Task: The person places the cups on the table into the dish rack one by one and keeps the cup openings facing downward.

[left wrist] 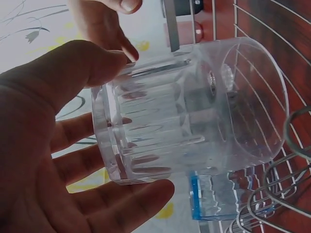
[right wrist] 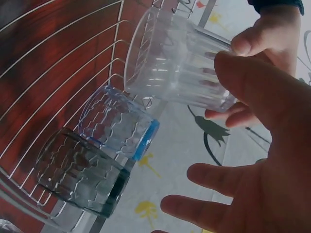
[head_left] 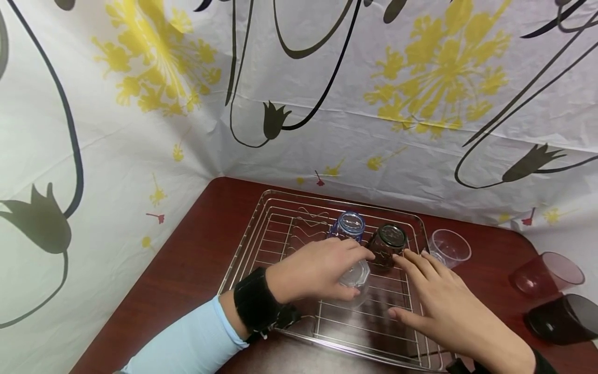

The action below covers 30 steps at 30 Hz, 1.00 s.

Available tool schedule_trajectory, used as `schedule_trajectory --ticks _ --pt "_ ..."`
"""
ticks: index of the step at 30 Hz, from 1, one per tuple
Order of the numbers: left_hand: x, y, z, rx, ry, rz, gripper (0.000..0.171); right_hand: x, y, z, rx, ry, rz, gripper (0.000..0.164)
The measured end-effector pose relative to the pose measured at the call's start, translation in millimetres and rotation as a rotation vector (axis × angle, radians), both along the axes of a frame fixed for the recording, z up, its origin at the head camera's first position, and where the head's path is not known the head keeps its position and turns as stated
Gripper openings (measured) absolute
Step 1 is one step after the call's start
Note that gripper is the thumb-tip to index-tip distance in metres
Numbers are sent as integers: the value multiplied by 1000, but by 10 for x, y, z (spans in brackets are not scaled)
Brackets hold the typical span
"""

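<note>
My left hand (head_left: 317,267) grips a clear plastic cup (head_left: 356,275) around its base, thumb on one side and fingers on the other. The cup is upside down, its mouth close over the wire rack (head_left: 345,349). To its right, my right hand (head_left: 439,296) reaches over the rack's right side with fingers spread and nothing held. Behind the clear cup, a blue-tinted glass (head_left: 349,224) stands inverted on the rack. Beside that is a dark green-grey glass (right wrist: 82,172), also inverted, near my right fingertips in the head view.
Right of the rack, another clear cup (head_left: 449,248) stands on the dark red-brown table (head_left: 187,249). Farther right are a reddish cup (head_left: 548,272) and a black cup (head_left: 562,317). Wavy wire dividers (head_left: 306,228) rise at the rack's left. A patterned white sheet (head_left: 317,150) hangs behind.
</note>
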<state>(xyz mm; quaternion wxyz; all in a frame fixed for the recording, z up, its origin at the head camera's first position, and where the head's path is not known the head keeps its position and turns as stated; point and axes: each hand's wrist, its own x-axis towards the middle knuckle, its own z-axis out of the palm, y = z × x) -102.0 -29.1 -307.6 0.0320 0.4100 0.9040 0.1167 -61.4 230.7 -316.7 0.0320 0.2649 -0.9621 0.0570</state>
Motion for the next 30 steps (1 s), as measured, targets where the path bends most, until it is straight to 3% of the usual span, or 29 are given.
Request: schedule_trajectory --ticks 10,19,30 --pt "-82 33 -63 18 5 17 58 -36 59 -11 -49 116 36 76" --pt "-160 84 -152 -9 -41 38 59 -18 98 -23 -7 65 12 78" --pt "-235 131 -163 -90 -38 88 65 -35 131 -41 27 61 -18 82"
